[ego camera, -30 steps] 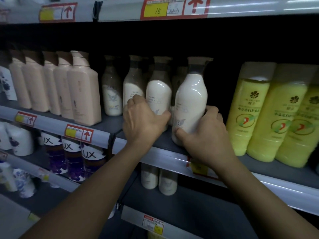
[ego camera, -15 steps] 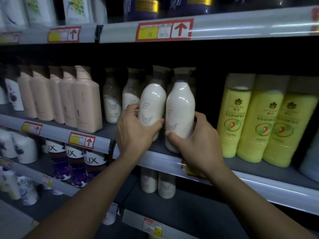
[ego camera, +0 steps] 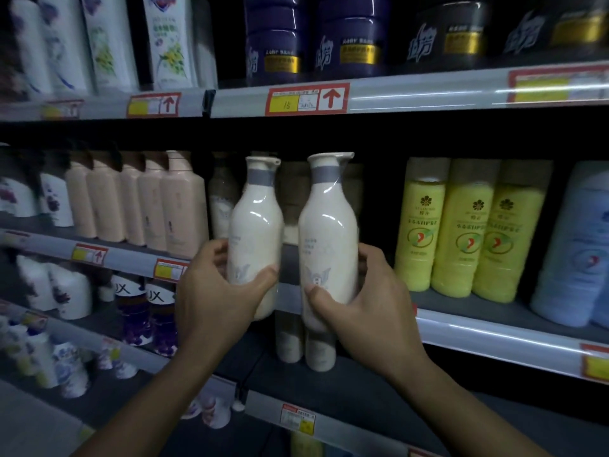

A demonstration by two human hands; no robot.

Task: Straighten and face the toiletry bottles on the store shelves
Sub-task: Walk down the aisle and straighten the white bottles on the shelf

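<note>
The middle shelf (ego camera: pixel 494 319) carries pink and yellow bottles (ego camera: pixel 461 232). Before its front edge, two cream bottles are held off it: the left bottle (ego camera: pixel 255 225) in the left hand (ego camera: pixel 217 298), the right bottle (ego camera: pixel 328 232) in the right hand (ego camera: pixel 365 301), fingers wrapped low around each. They look full, rigid and glossy-slick, so low body grips suit them.

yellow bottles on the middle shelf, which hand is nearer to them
Right. The right hand, gripping a cream bottle, sits just left of the yellow bottles; the left hand is farther left.
</note>
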